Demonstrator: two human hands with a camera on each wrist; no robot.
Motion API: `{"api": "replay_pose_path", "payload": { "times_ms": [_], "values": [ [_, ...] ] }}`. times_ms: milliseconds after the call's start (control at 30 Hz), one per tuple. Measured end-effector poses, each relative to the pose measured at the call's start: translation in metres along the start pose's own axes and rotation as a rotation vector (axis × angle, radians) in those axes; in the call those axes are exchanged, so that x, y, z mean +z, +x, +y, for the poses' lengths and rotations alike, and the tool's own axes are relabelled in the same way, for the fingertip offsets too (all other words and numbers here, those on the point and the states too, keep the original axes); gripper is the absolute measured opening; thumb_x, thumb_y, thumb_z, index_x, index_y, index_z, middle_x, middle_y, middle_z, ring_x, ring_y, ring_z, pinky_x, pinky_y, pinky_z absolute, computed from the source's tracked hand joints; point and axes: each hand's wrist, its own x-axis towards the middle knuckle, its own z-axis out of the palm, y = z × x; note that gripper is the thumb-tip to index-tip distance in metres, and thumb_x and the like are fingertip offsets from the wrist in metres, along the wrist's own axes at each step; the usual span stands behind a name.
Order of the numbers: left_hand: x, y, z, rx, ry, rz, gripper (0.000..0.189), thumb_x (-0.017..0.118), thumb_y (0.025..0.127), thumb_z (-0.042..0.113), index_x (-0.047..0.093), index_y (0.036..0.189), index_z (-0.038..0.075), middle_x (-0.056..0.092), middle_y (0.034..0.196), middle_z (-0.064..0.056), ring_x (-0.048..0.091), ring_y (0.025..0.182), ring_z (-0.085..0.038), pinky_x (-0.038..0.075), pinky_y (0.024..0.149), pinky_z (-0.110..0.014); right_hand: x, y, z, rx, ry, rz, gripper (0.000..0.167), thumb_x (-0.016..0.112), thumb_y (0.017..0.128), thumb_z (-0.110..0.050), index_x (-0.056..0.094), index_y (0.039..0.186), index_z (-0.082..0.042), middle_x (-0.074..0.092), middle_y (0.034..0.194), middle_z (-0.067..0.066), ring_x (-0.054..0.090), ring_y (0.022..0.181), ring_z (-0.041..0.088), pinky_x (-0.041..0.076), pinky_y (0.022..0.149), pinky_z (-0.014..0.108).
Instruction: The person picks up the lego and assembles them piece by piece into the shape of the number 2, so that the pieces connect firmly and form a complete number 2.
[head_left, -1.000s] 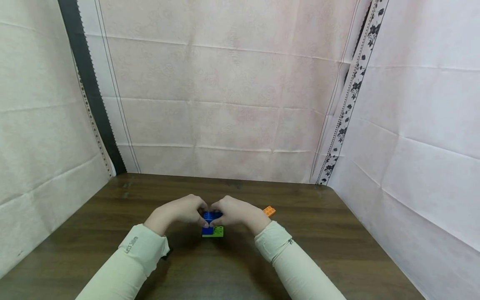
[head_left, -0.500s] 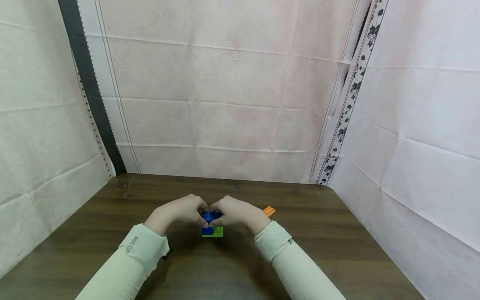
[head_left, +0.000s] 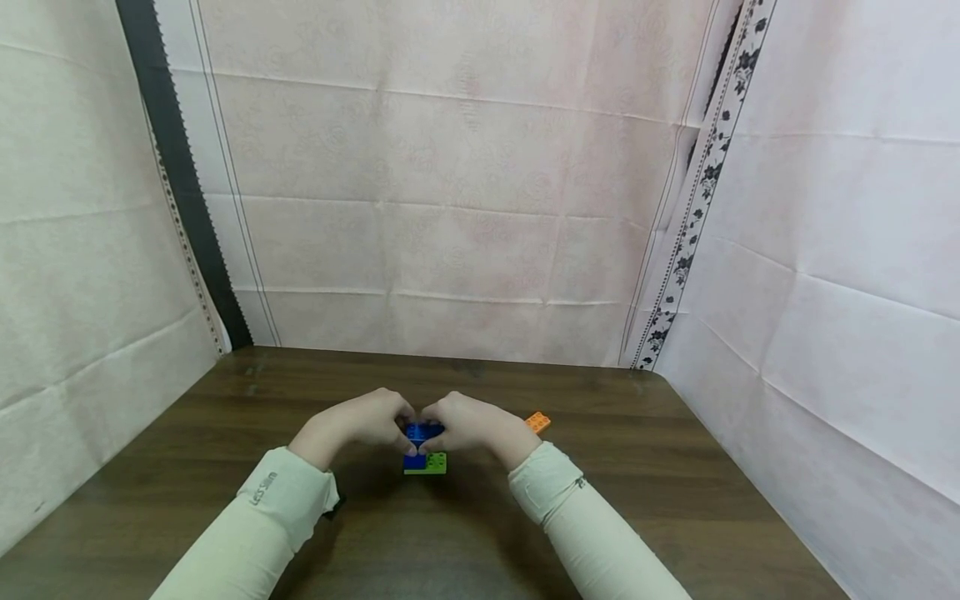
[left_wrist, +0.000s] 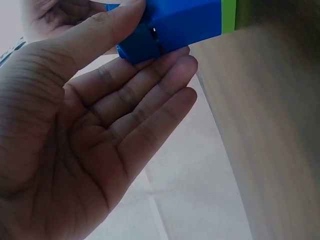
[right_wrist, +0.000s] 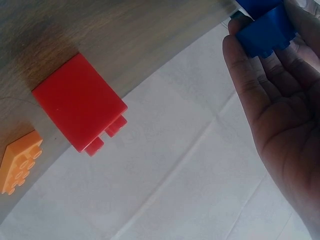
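Observation:
At the middle of the table stands a small stack of toy building bricks. Its base is a light green brick (head_left: pixel 436 464), with a lower blue brick (head_left: pixel 414 462) on it and an upper blue brick (head_left: pixel 422 432) on top. My left hand (head_left: pixel 369 421) pinches the upper blue brick from the left; in the left wrist view the thumb lies over one side of this brick (left_wrist: pixel 139 46) and the fingers behind it. From the right, my right hand (head_left: pixel 467 429) pinches the same brick (right_wrist: pixel 267 32). Both hands partly cover the stack in the head view.
Right of the stack, an orange brick (head_left: pixel 537 422) lies on the wooden table (head_left: pixel 600 500). A red brick (right_wrist: pixel 80 102) stands near it in the right wrist view, hidden in the head view. Pale cloth (head_left: pixel 465 208) walls the table at the back and both sides.

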Motion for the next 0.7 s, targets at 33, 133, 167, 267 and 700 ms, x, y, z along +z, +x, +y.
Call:
{"api": "replay_pose_path", "payload": {
  "times_ms": [33, 133, 167, 267, 700],
  "values": [
    [0.0001, 0.0001, -0.0001, -0.001, 0.001, 0.0, 0.025, 0.085, 0.083, 0.021, 0.075, 0.104, 0.013, 0.069, 0.088, 0.007, 0.064, 0.08, -0.011, 0.056, 0.077, -0.038, 0.0003, 0.0001, 0.0, 0.001, 0.0, 0.0, 0.021, 0.074, 0.093, -0.029, 0.069, 0.107, -0.014, 0.065, 0.086, -0.013, 0.059, 0.069, -0.001, 0.05, 0.063, 0.014],
    [0.0003, -0.0001, 0.0002, -0.003, 0.003, 0.0, 0.025, 0.084, 0.083, 0.022, 0.075, 0.104, 0.013, 0.069, 0.088, 0.007, 0.064, 0.08, -0.011, 0.056, 0.077, -0.038, 0.0007, -0.0001, 0.0, 0.004, 0.001, 0.0, 0.021, 0.074, 0.093, -0.029, 0.069, 0.108, -0.014, 0.065, 0.086, -0.012, 0.059, 0.069, -0.001, 0.05, 0.063, 0.014],
    [0.0003, -0.0001, 0.0003, -0.005, 0.004, 0.0, 0.025, 0.084, 0.083, 0.022, 0.075, 0.104, 0.013, 0.069, 0.088, 0.007, 0.064, 0.08, -0.011, 0.056, 0.078, -0.038, 0.0007, -0.0001, -0.0003, 0.006, 0.004, -0.002, 0.022, 0.074, 0.093, -0.029, 0.069, 0.108, -0.014, 0.065, 0.086, -0.012, 0.059, 0.069, -0.001, 0.05, 0.063, 0.014],
    [0.0001, 0.0001, 0.0006, -0.01, 0.008, 0.0, 0.025, 0.084, 0.083, 0.022, 0.075, 0.104, 0.013, 0.069, 0.088, 0.007, 0.064, 0.08, -0.011, 0.056, 0.078, -0.038, 0.0004, -0.0004, -0.0008, 0.01, 0.011, -0.003, 0.021, 0.074, 0.093, -0.028, 0.069, 0.108, -0.014, 0.065, 0.086, -0.012, 0.059, 0.069, -0.001, 0.05, 0.063, 0.015],
    [0.0001, 0.0012, 0.0002, -0.008, 0.015, -0.003, 0.022, 0.084, 0.083, 0.022, 0.075, 0.101, 0.015, 0.069, 0.086, 0.008, 0.064, 0.079, -0.011, 0.056, 0.077, -0.038, -0.0001, 0.0, -0.0016, 0.029, 0.019, -0.009, 0.021, 0.074, 0.093, -0.029, 0.069, 0.108, -0.014, 0.065, 0.086, -0.012, 0.059, 0.069, 0.0, 0.05, 0.064, 0.015]
  ]
}}
